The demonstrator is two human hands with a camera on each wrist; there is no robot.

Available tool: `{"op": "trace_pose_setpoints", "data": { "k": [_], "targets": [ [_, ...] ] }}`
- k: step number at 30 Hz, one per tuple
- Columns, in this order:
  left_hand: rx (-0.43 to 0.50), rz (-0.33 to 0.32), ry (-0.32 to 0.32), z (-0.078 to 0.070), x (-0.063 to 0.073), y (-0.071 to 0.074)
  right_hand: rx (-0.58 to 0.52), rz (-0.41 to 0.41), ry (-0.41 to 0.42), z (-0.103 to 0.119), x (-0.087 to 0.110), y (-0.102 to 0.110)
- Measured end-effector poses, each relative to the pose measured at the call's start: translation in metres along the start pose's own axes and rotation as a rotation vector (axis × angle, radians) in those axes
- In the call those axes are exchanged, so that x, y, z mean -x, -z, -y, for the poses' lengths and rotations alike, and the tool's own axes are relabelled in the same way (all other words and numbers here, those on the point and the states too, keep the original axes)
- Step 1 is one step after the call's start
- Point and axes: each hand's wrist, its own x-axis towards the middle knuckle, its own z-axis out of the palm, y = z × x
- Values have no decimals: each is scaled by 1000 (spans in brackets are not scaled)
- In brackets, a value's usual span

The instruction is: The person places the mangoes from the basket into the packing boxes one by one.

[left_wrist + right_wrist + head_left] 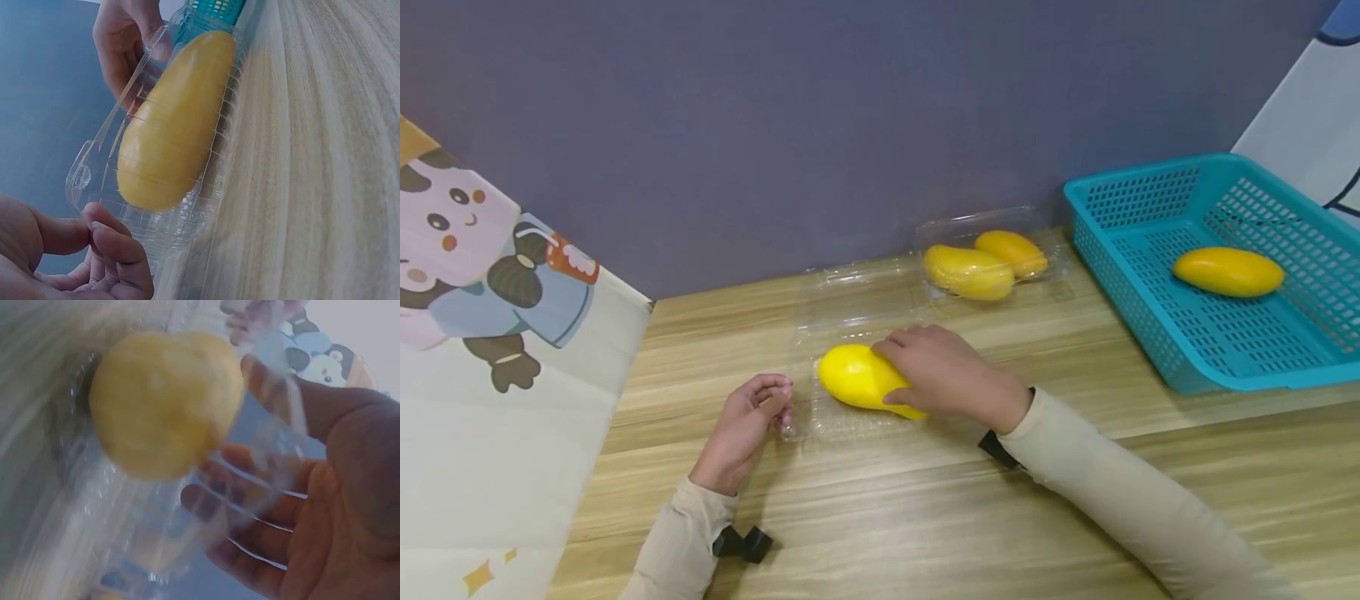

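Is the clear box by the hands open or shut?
Open: its lid lies back towards the wall, not over the mango in it.

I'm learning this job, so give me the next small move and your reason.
Probably lift the right hand away from the near mango and move it toward the loose mango in the teal basket. The near mango appears to lie within the open clear box, the only one visible there, while the box behind holds two mangoes, which suggests pairs.
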Motion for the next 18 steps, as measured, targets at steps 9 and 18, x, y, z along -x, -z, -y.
{"op": "trace_pose_setpoints", "data": {
  "k": [9,18],
  "targets": [
    [-2,-4,-7,0,0,0,11,-17,42,3,-4,-8],
    [4,-10,-3,0,0,-1,11,-99,124,2,-3,-11]
  ]
}}
